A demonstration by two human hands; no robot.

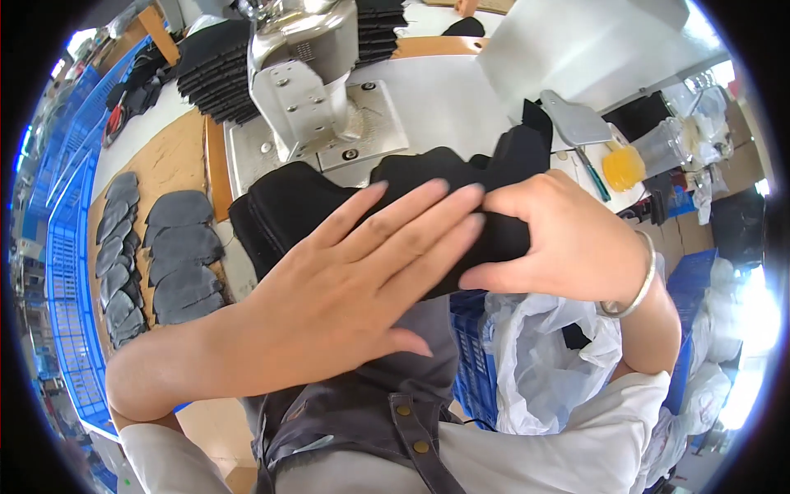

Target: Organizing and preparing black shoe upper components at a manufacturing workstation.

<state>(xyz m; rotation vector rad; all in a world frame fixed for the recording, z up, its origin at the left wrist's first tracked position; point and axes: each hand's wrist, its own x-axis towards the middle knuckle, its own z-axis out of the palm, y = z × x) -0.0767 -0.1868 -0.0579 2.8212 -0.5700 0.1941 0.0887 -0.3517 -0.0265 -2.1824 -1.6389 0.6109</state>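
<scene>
A black, soft-looking fabric piece with a wavy outline [288, 202] lies in front of the sewing machine [300, 103]. My left hand [354, 276] is laid over it, palm down, with the fingers stretched out flat. At the right end of the piece, my right hand [576, 235] grips it, the thumb below and the fingers curled above. Both hands partly cover the piece, so its full shape cannot be made out. A bangle sits on my right wrist.
Dark grey curved pieces [185, 255] overlap in rows on a brown board at left. Black pieces [218, 70] are stacked behind the machine. A grey paddle-shaped plate [576, 119], a green-handled tool [592, 174] and a yellow-lidded container [623, 168] stand right. A plastic-lined blue crate [475, 354] is below.
</scene>
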